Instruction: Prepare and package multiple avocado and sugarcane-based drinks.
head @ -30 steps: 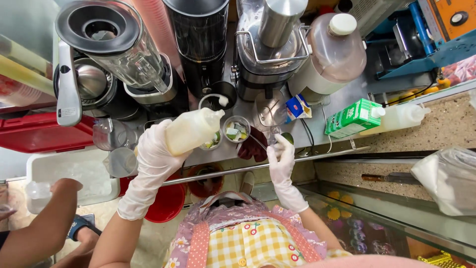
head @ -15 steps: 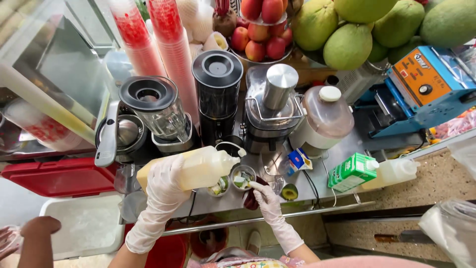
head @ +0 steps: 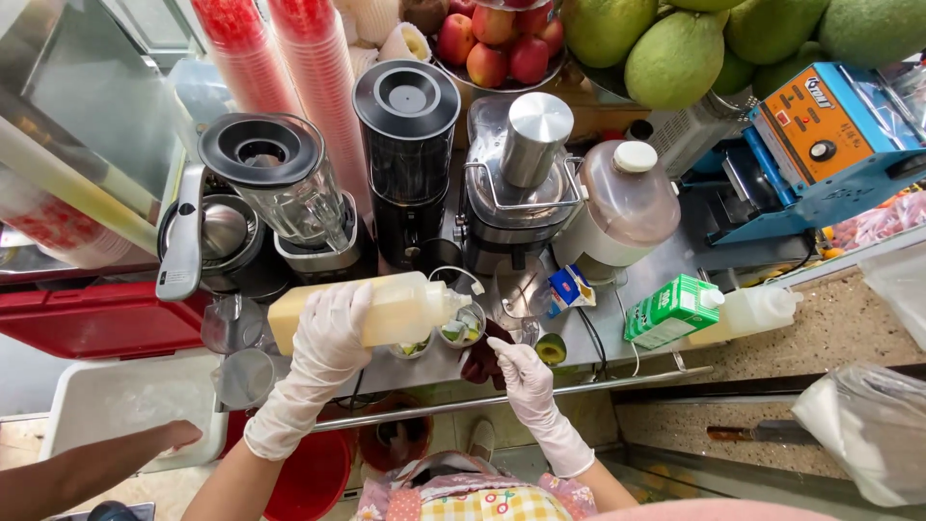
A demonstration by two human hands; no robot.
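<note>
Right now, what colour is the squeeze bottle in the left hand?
Pale creamy yellow; the squeeze bottle, in the gloved left hand, shows best in the head view.

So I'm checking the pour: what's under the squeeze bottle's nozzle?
A small cup with green pieces inside sits under the squeeze bottle held by the left hand. The cup's bottom is hidden.

You see two gloved hands (head: 328, 338), one squeeze bottle (head: 386, 311), two small cups (head: 461, 326), two blenders (head: 280, 183) at eleven o'clock.
</note>
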